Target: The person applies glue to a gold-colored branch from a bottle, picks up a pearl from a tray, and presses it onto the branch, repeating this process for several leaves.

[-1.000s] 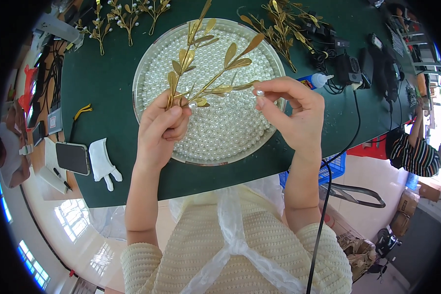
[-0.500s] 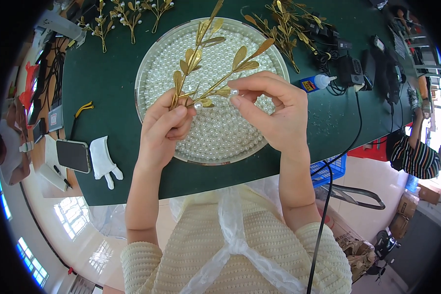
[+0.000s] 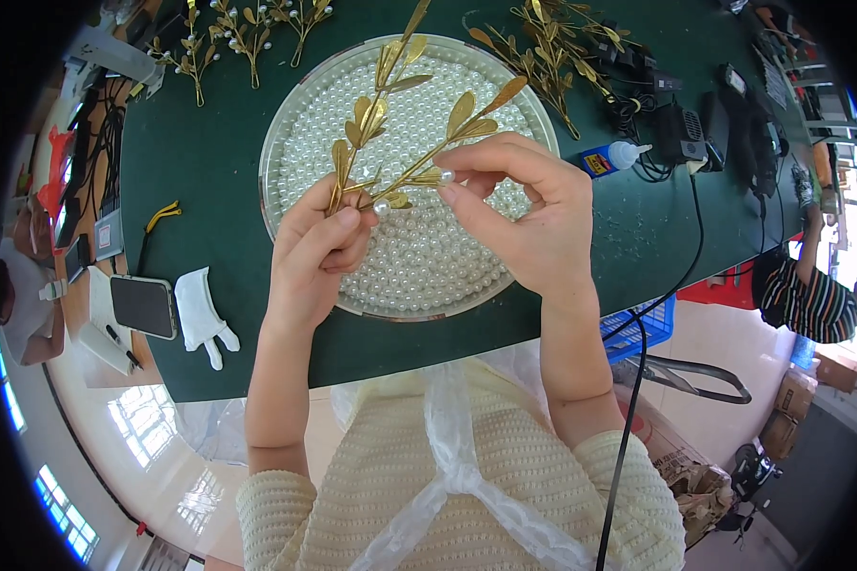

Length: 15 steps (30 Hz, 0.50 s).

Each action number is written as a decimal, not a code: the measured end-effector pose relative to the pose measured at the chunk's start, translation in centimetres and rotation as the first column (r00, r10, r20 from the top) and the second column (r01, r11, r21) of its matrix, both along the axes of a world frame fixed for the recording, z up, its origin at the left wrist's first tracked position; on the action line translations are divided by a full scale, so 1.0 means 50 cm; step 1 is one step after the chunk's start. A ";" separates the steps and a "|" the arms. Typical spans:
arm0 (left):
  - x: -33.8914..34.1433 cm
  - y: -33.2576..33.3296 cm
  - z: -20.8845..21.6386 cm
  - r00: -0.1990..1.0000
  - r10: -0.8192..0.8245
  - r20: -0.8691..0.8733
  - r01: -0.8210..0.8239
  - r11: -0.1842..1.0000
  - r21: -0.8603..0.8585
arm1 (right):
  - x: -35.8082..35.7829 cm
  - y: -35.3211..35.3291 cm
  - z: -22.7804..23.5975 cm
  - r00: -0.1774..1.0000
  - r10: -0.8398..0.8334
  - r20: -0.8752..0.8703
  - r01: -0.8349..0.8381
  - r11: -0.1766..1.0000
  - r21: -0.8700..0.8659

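My left hand [image 3: 309, 243] pinches the base of a gold leaf branch [image 3: 414, 169], its two main stems fanning up and to the right. One white pearl bead [image 3: 382, 206] sits on the branch beside my left fingertips. My right hand [image 3: 548, 214] holds another pearl bead [image 3: 447, 176] between thumb and forefinger, at the end of a short gold sprig; whether the bead is fixed to it I cannot tell. Both hands are above a round tray [image 3: 269, 162] spread with loose pearl beads.
Several pearl-trimmed gold branches [image 3: 251, 43] lie at the far left, plain gold ones [image 3: 552, 71] at the far right. A glue bottle [image 3: 611, 160] is right of the tray, near a black power adapter [image 3: 681, 138] and cables. A phone [image 3: 144, 305] and white glove [image 3: 202, 314] lie left.
My right hand has shifted slightly left with the pearl bead, which stays at the sprig's end. The branch has moved very slightly left in my left hand.
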State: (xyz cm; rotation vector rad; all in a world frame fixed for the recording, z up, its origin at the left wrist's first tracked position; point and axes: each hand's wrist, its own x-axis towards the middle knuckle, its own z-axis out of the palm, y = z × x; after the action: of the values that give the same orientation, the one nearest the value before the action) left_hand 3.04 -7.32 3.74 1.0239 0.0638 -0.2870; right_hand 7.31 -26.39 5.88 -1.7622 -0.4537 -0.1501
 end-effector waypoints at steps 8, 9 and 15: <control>-0.002 -0.008 0.003 0.999 0.054 -0.001 -0.054 0.995 0.081 | -0.005 0.003 0.004 0.996 -0.034 0.083 0.039 0.997 -0.060; -0.002 -0.008 0.004 0.999 0.052 -0.001 -0.052 0.995 0.081 | -0.006 0.004 0.005 0.993 -0.044 0.109 0.052 0.996 -0.066; -0.002 -0.008 0.005 0.998 0.057 0.001 -0.057 0.993 0.101 | -0.007 0.005 0.008 0.985 -0.033 0.169 0.052 0.992 -0.112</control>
State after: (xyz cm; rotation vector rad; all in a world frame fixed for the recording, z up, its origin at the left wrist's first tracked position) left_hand 2.93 -7.71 4.01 1.1203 0.1099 -0.2342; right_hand 6.98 -26.15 6.26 -1.8819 -0.5551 -0.3084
